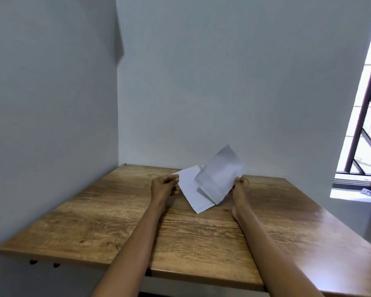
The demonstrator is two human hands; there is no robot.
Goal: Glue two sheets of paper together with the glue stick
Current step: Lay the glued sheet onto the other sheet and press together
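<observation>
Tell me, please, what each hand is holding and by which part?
The left hand pinches the left corner of the lower paper sheet; the right hand grips the right edge of the raised sheet. No glue stick is visible.

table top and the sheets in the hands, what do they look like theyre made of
Table top: wood or a wood-look laminate, going by the brown printed-looking grain and the soft sheen at its right side; which of the two cannot be told. Sheets: thin white paper, matte, bending and creasing where the left hand and right hand pinch them.
</observation>
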